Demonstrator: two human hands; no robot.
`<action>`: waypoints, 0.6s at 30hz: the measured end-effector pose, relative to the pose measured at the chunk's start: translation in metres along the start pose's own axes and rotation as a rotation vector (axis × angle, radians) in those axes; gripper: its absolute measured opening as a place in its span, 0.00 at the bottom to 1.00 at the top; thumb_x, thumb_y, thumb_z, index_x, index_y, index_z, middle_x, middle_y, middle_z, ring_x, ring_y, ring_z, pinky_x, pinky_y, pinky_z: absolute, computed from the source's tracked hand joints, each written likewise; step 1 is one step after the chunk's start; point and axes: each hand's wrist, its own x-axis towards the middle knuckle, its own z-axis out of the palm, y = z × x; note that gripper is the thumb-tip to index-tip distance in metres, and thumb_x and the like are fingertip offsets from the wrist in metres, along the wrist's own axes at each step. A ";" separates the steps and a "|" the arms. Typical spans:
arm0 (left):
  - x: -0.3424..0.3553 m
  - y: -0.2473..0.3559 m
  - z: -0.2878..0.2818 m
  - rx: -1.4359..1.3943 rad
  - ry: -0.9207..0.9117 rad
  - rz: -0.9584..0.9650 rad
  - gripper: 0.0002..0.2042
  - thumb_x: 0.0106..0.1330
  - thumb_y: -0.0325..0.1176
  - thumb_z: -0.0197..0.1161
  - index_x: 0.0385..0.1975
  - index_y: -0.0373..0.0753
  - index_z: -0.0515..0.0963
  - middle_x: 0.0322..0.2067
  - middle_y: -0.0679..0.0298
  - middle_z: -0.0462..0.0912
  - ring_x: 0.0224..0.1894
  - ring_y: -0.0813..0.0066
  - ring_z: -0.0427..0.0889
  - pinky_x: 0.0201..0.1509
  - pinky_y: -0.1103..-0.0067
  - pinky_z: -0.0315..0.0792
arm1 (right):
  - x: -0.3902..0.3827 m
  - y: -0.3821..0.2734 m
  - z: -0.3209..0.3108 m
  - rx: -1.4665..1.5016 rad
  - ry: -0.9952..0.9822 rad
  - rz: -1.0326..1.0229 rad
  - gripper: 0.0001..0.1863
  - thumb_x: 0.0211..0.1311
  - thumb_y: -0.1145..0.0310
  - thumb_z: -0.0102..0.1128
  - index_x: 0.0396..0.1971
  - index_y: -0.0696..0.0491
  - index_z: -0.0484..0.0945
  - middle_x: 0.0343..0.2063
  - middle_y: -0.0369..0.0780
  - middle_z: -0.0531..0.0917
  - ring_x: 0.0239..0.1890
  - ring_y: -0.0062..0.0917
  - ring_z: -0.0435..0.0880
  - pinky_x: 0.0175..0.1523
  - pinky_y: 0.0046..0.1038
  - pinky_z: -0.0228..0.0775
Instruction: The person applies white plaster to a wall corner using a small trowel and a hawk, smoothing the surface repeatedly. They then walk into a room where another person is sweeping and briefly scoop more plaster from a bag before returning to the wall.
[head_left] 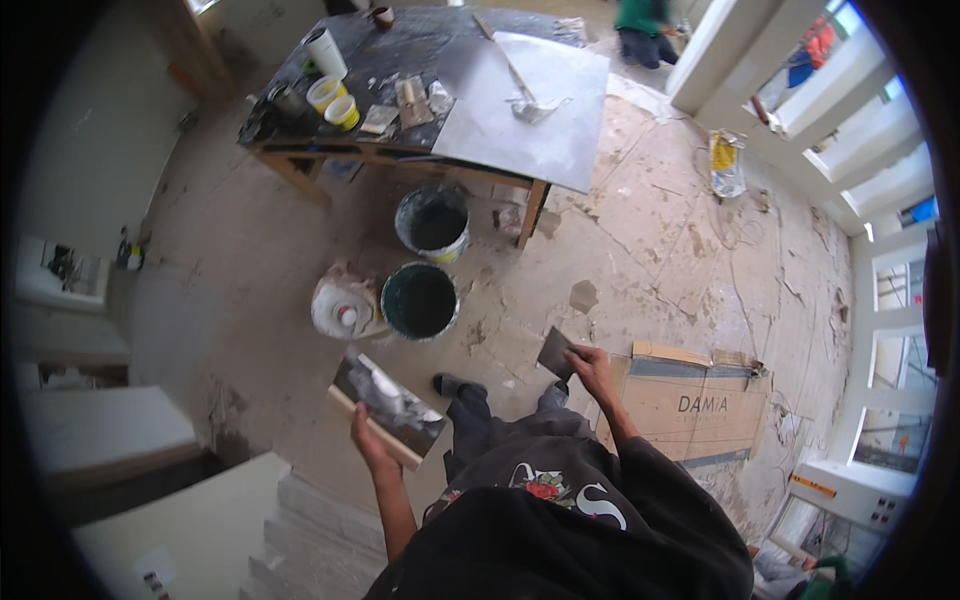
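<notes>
My left hand (pixel 372 440) grips a rectangular dark board (pixel 410 418) by its pale, wood-coloured edge. White, wet-looking filler (pixel 388 388) lies on the board's dark face. In my right hand (pixel 592 370), thumb and fingers close on a flat, dark, square-edged scraper blade (pixel 556 352), held apart from the board. Both tools are above the floor in front of my body. Just beyond the board stand a dark green-lined bucket (pixel 458 305) and a whitish, smeared container or bag (pixel 335 305).
A second bucket (pixel 466 240) stands by the work table (pixel 385 65), which bears yellow tubs (pixel 342 112), a grey sheet (pixel 560 90) and tools. Flattened cardboard (pixel 680 405) lies at right on the stained floor. A person in green (pixel 642 25) is at the far side.
</notes>
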 end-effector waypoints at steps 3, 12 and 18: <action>-0.039 -0.050 0.045 0.122 -0.011 -0.063 0.20 0.63 0.46 0.60 0.46 0.36 0.73 0.40 0.62 0.75 0.42 0.71 0.77 0.45 0.73 0.72 | -0.034 0.037 -0.072 0.079 0.078 0.042 0.14 0.61 0.64 0.62 0.22 0.61 0.78 0.16 0.26 0.70 0.22 0.10 0.62 0.26 0.19 0.52; -0.151 -0.156 0.218 0.128 -0.372 -0.346 0.14 0.62 0.46 0.63 0.33 0.42 0.73 0.24 0.72 0.70 0.26 0.85 0.71 0.30 0.83 0.66 | -0.092 0.113 -0.234 0.609 0.476 0.233 0.11 0.63 0.63 0.61 0.32 0.57 0.79 0.24 0.32 0.79 0.24 0.15 0.76 0.32 0.21 0.73; -0.148 -0.207 0.290 0.239 -0.535 -0.309 0.14 0.63 0.43 0.61 0.35 0.38 0.73 0.31 0.65 0.75 0.34 0.74 0.79 0.41 0.82 0.73 | -0.048 0.150 -0.302 1.006 0.694 0.263 0.12 0.60 0.63 0.65 0.41 0.52 0.79 0.34 0.34 0.82 0.33 0.21 0.82 0.37 0.27 0.75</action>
